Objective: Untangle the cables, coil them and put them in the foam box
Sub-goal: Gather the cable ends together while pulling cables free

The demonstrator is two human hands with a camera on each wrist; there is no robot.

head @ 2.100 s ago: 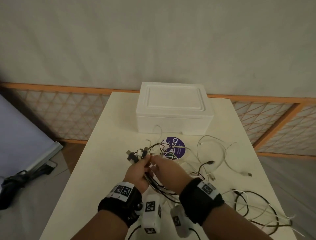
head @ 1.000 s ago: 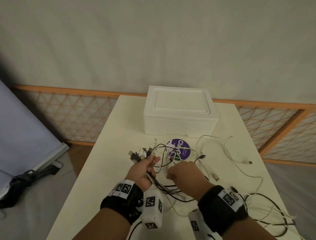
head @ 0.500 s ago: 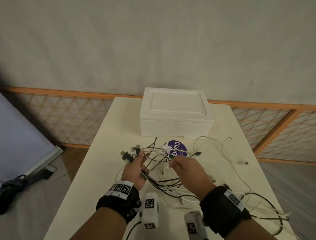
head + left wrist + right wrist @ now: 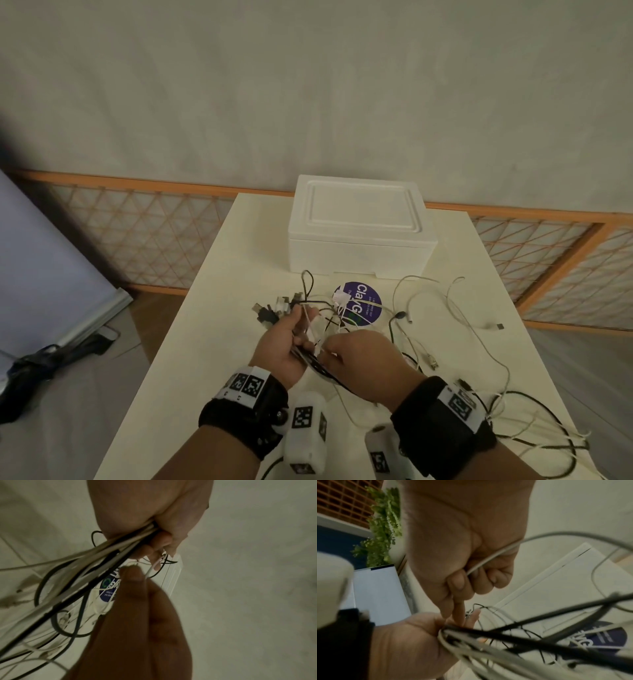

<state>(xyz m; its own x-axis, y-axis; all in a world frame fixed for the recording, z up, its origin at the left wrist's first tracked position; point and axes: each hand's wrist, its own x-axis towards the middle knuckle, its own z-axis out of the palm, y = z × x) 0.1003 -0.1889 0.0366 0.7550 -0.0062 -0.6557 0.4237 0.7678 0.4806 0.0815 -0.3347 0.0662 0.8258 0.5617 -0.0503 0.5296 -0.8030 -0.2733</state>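
Observation:
My left hand (image 4: 286, 337) grips a bundle of black and white cables (image 4: 96, 561) above the table, their plug ends (image 4: 270, 308) fanning out past its fingers. Close beside it, my right hand (image 4: 356, 359) pinches one thin white cable (image 4: 488, 559) between thumb and curled fingers. More loose black and white cables (image 4: 455, 318) trail across the table to the right. The white foam box (image 4: 359, 228) stands behind them with its lid on.
A round purple sticker (image 4: 363, 306) lies on the table (image 4: 212, 308) in front of the box. An orange lattice railing (image 4: 137, 233) runs behind the table. A dark bag (image 4: 37, 370) lies on the floor at the left.
My right hand has come back in beside the left hand after pulling a white cable out to the right. The left hand has kept its hold on the bundle.

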